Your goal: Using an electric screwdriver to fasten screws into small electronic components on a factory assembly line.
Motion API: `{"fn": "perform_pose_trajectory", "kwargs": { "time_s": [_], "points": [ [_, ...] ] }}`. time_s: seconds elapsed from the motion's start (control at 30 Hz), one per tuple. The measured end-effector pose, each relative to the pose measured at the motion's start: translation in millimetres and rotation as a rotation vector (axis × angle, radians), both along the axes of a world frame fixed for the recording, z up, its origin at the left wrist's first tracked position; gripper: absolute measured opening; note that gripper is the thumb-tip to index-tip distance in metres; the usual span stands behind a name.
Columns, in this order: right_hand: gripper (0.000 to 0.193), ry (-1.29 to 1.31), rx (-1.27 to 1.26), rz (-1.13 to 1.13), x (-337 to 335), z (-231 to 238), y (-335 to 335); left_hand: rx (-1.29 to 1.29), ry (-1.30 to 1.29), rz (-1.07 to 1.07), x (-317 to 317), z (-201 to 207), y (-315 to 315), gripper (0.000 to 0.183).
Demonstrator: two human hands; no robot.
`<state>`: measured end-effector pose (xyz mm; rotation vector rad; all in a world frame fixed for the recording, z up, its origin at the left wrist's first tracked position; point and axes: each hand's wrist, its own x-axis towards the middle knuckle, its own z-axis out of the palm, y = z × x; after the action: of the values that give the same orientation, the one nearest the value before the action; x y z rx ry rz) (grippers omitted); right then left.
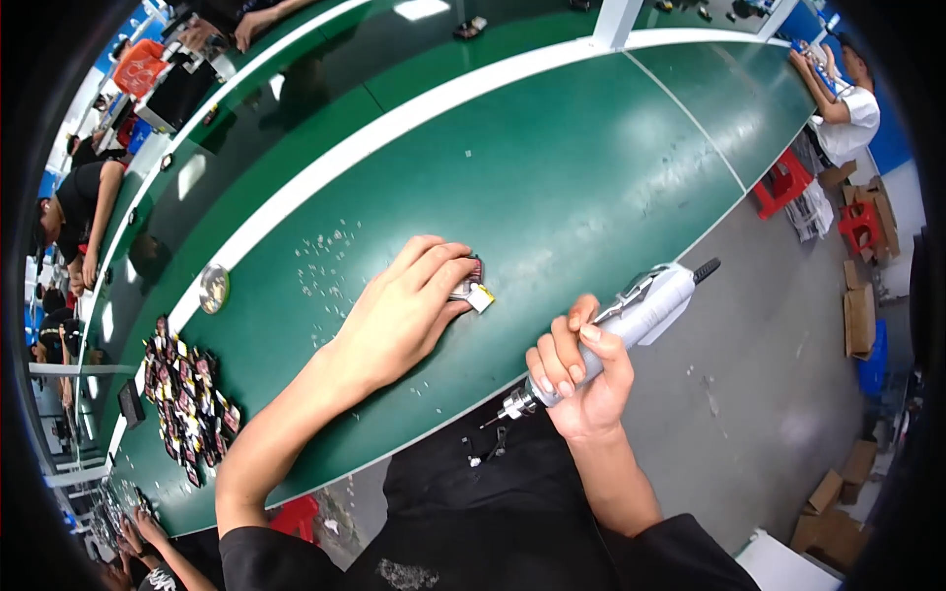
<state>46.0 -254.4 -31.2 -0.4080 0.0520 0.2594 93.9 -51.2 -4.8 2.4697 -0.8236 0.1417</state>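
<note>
On the green counter (552, 187), the left hand (409, 300) has its grip closed over a small device (480, 297), mostly hidden under the fingers. Near the counter's edge, the right hand (583, 379) has its grip wrapped round a driver (641, 313), its thin bit aimed down and left, apart from the device.

The driver could drop past the edge if those fingers slackened, and its bit could snag the clothing (493, 522) if it ran at this tilt. The device might skid on the smooth surface if pushed off-centre; loose specks (330, 261) trapped beneath could make it rock.

The driver is a pale grey cylinder — metallic at the nose, black and ribbed at the tail. The device shows a dark, reddish edge and a white-and-yellow corner. The counter has a dull sheen; the specks look clear and angular. A round tub (214, 289) stands near a jumbled, dark pile (185, 404).
</note>
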Motion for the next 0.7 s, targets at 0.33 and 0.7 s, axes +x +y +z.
{"fn": "perform_pose_trajectory", "kwargs": {
  "time_s": [0.33, 0.7],
  "points": [
    [0.009, 0.068, 0.001, 0.098, -35.1, -16.1, 1.6, -0.145, 0.079, 0.003, -29.5, -8.7, -24.3, 0.032],
    [0.008, 0.07, -0.085, 0.081, -40.4, -19.2, 9.4, 0.054, -0.237, -0.101, -36.5, -15.9, -38.6, 0.03]
  ]
}}
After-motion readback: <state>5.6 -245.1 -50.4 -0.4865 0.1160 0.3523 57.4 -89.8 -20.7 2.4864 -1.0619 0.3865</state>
